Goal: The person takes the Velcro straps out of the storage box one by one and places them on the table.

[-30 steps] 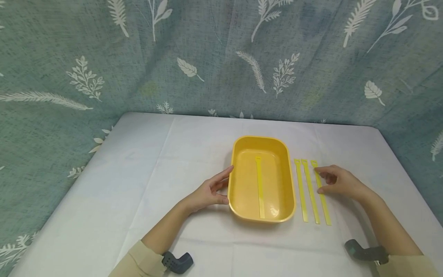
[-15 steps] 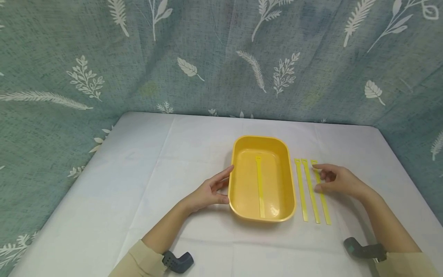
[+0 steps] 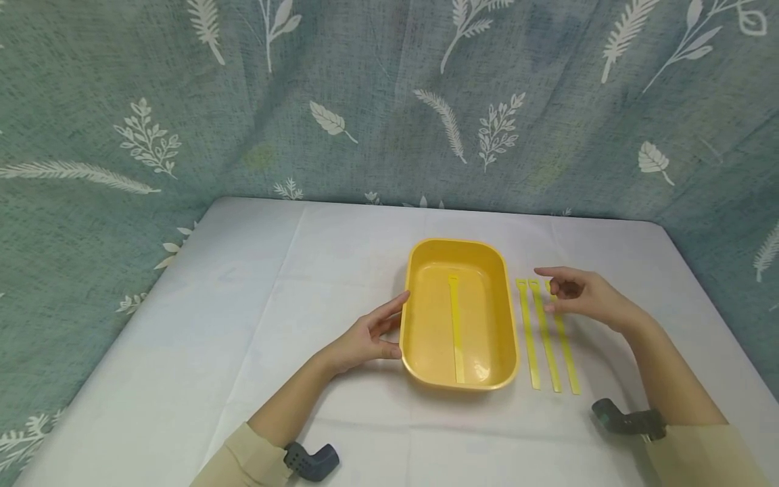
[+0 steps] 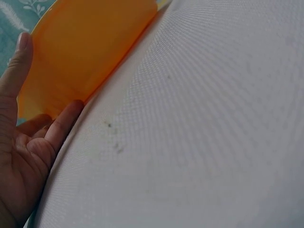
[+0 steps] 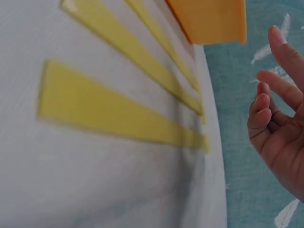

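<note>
A yellow plastic tray stands right of the table's middle, with one flat yellow strip lying lengthwise in it. My left hand rests against the tray's left wall, fingers and thumb spread along it; the left wrist view shows the fingertips touching the tray. To the tray's right lie three more strips, a left one, a middle one and a right one, each with a slotted head at the far end. My right hand hovers over the right strip's head, holding nothing, its index finger extended and other fingers curled.
A white cloth covers the table. Behind it hangs a green curtain with white leaf prints. Dark curved devices sit at the left wrist and the right wrist.
My right hand has lifted off the right strip and moved away from me and slightly left. The left hand, tray and strips stay where they were.
</note>
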{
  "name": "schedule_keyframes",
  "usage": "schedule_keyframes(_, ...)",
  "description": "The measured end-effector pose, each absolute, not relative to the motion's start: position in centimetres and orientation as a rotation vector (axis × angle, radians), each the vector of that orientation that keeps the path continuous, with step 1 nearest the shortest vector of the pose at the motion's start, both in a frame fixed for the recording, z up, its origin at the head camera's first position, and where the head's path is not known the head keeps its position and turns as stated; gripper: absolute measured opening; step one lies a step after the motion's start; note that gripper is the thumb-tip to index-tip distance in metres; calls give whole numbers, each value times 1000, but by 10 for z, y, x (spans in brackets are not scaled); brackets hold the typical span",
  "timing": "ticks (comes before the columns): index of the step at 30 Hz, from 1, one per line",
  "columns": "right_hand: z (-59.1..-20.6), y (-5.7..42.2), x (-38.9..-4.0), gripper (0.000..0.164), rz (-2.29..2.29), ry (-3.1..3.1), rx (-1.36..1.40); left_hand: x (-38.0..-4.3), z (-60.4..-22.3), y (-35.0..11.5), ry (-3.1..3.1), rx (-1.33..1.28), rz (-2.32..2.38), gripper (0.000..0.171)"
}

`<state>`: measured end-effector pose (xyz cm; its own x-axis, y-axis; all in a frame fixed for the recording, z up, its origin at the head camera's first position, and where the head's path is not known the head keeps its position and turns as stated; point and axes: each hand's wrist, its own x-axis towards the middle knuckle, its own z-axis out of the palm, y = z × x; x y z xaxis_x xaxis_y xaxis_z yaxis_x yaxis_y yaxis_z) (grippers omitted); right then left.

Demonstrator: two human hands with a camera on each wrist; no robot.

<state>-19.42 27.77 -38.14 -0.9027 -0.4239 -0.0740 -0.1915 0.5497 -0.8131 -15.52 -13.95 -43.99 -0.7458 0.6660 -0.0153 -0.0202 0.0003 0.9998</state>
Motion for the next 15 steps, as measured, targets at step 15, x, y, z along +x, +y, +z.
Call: schedule_keyframes(15, -355, 259, -208, 53, -1444, 2362, -631, -155, -441, -138, 1766, 669, 1810, 100)
